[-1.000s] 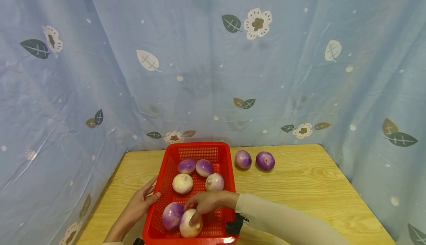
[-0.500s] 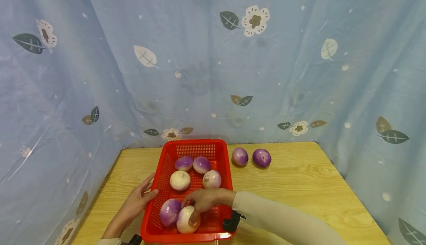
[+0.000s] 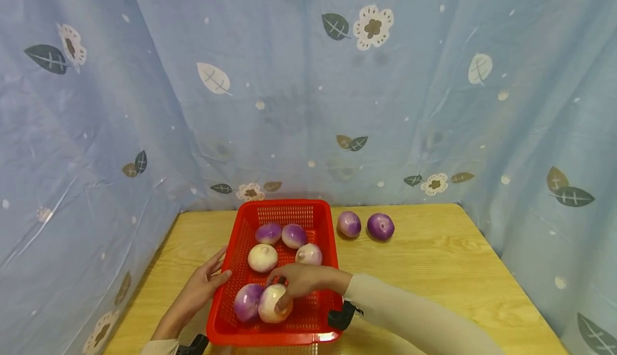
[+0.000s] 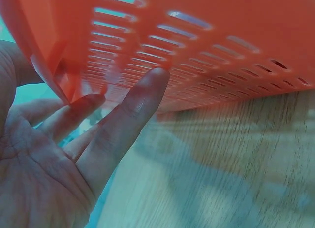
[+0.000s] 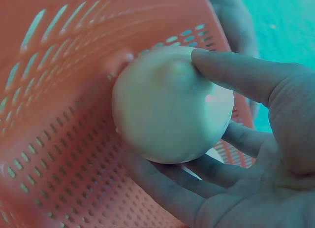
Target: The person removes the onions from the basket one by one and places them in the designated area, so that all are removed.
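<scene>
From where the head camera looks, the right hand (image 3: pixel 302 279) is down in the red basket (image 3: pixel 284 203), clasped round a pale vegetable (image 3: pixel 271 306) just inside the near rim. A purple vegetable (image 3: pixel 247 302) crowds it on the left; to its right, slotted floor stretches to the side wall, where the sleeve (image 3: pixel 409 317) passes over the edge. Four more vegetables sit further up the basket, so the tightest quarters are on the left and at the far end. The far rim comes close to the curtain (image 3: pixel 289 87). The left hand (image 3: pixel 198 289) is at the left rim, fingers spread. Two loose purple vegetables (image 3: pixel 381 227) lie outside, right of the basket, with a broad run of wooden table (image 3: pixel 443 280) beyond them.

At the left wrist, the fingers are parted and nearly straight, one fingertip touching the slotted outer wall; I can't tell how firmly the thumb bears on the rim.

At the right wrist, the thumb lies beside the pale vegetable's nub and the fingers curve beneath; whether it's lifted off the floor, I can't say.
</scene>
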`<state>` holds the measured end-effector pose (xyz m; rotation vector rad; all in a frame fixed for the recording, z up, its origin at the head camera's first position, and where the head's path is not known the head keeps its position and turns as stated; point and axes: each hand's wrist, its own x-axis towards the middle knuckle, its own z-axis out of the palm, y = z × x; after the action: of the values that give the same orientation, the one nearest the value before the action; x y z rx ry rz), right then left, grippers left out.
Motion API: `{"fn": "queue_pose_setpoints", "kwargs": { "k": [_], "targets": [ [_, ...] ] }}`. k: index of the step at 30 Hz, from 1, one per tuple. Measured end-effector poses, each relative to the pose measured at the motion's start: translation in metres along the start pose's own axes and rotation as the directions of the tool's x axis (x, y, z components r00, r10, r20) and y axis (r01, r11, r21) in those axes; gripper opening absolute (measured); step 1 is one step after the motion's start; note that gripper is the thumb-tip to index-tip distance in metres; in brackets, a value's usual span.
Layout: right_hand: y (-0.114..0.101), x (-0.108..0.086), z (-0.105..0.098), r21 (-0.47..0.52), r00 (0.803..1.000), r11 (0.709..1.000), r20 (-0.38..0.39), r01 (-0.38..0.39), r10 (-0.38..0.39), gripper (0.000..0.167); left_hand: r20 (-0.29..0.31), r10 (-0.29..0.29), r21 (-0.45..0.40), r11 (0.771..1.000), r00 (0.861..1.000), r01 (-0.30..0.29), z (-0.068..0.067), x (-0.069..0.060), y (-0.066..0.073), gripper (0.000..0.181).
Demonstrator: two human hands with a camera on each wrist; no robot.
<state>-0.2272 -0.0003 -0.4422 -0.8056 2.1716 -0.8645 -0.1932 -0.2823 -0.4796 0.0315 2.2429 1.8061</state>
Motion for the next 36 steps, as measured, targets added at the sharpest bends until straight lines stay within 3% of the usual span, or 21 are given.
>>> {"fn": "queue_pose_setpoints", "kwargs": {
  "k": [17,28,36],
  "targets": [
    [-0.002,-0.025,-0.025,0.090,0.988,0.990,-0.116,0.108,-0.098,0.048,0.034,0.003,-0.030,1.000,0.999,-0.002,-0.002,0.000,-0.001,0.074],
    [-0.001,-0.045,-0.037,0.260,0.970,0.945,-0.191,0.196,-0.148,0.048,0.016,-0.008,-0.024,1.000,1.000,0.009,0.000,0.000,-0.004,0.074],
    [0.002,-0.063,-0.046,0.330,0.952,0.913,-0.262,0.241,-0.156,0.052,-0.017,0.005,-0.010,1.000,1.000,-0.005,0.001,0.001,-0.003,0.072]
  ]
}}
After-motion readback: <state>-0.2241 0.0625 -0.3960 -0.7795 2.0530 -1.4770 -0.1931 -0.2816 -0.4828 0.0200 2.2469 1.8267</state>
